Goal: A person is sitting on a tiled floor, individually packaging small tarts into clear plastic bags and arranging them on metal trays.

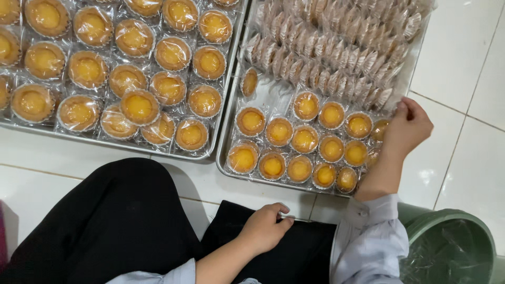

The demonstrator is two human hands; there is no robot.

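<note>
- We see our right hand (407, 126) reaching to the right edge of a shallow rectangular metal tray (231, 131), fingers drawn together as if pinching; we cannot tell whether anything is caught between them.
- That hand sits just beside the small round yellow custard tarts in clear plastic wrappers (305, 139), which lie flat in rows on the near half of this tray.
- Behind them, on the far half, stand tight rows of pale tarts set on edge in crinkled clear wrappers (336, 52).
- Our left hand (265, 226) rests on our lap, loosely curled; a thin pale object shows at its fingertips, though we cannot make out what it is.
- To the left lies a second metal tray (105, 141), filled with larger wrapped yellow tarts (139, 105), some overlapping.
- Both trays sit on a white tiled floor (463, 63).
- A round green plastic bin lined with a clear bag (452, 247) stands near our right elbow.
- Our black-clad knee (115, 221) rises in front of the left tray.
</note>
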